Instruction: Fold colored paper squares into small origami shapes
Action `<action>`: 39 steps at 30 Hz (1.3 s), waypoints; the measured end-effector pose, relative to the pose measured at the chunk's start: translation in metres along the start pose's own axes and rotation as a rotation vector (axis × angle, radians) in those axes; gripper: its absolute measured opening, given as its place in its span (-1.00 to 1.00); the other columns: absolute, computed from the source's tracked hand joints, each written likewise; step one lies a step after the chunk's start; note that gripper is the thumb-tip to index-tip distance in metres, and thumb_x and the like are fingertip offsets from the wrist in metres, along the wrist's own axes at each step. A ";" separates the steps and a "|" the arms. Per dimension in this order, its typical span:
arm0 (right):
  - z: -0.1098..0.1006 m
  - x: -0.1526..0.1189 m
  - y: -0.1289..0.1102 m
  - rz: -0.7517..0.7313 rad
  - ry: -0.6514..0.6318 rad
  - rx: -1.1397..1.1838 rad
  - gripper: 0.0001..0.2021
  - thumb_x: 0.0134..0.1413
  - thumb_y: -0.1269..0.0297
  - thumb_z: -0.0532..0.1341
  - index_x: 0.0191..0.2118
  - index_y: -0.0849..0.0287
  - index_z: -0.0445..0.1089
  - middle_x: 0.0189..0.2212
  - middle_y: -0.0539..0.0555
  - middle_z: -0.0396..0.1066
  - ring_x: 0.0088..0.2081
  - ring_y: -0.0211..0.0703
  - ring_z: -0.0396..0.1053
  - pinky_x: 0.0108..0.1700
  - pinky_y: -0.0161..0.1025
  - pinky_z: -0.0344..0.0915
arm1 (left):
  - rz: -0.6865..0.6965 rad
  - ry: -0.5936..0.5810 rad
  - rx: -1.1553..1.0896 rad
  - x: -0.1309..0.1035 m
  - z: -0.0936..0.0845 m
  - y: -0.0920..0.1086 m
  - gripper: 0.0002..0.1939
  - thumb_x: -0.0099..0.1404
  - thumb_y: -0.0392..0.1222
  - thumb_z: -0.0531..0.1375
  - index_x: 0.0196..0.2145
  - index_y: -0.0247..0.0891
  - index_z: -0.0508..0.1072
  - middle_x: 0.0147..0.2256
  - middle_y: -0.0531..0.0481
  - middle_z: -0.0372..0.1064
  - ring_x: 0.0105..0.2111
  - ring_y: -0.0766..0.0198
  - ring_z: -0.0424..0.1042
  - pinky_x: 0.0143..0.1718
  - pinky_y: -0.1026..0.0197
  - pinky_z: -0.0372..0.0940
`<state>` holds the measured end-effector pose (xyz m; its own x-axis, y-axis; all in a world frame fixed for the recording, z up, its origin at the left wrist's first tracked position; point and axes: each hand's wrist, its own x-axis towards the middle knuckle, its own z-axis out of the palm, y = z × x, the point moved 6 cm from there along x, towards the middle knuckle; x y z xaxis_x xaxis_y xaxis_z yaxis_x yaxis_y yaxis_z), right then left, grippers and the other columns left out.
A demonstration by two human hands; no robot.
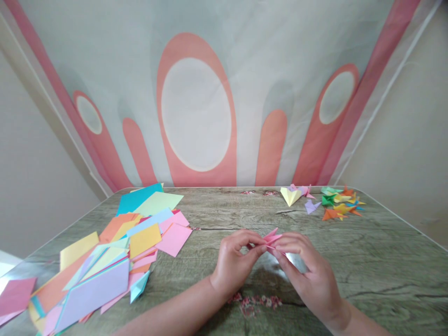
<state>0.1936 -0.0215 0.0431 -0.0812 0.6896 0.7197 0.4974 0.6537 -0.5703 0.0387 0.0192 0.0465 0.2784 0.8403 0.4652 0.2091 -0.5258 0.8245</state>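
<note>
The left hand [235, 257] pinches the left side of the folded pink paper [272, 236], the right hand [312, 270] its right side. It sits between them, equally near, points slanting up and rightward, over the table [224, 210].

Two hands worked over one bench [385, 261]: one left hand [233, 261] and one right hand [313, 275]. Between their fingers was one pink folded paper [271, 238]. The pile of loose sheets [96, 294] overlapped too much to count; one large teal sheet [131, 202] showed in it, and one light blue folded piece [139, 287] lay at its edge. Farther off were one pale yellow folded piece [291, 197], one lavender folded piece [311, 207] and at least one pink folded piece [308, 191]. The mixed-colour cluster [342, 198] held at least two orange pieces [330, 214], its total unclear. The backdrop [252, 60] bore three white ovals [196, 114].
</note>
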 end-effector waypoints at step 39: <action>0.005 -0.002 0.030 0.304 -0.057 0.043 -0.89 0.16 0.18 0.22 -0.28 0.08 0.44 -0.27 0.03 0.49 -0.18 -0.11 0.43 -0.09 -0.21 0.29 | 0.156 -0.076 0.202 0.000 0.000 0.002 -0.91 0.33 -0.29 0.15 -0.28 -0.23 0.47 -0.28 -0.04 0.46 -0.22 0.27 0.42 -0.13 0.26 0.28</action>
<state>0.2042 -0.0018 0.0225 0.0166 0.8709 0.4912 0.4694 0.4270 -0.7729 0.0392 0.0178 0.0481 0.3897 0.7385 0.5503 0.3391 -0.6706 0.6598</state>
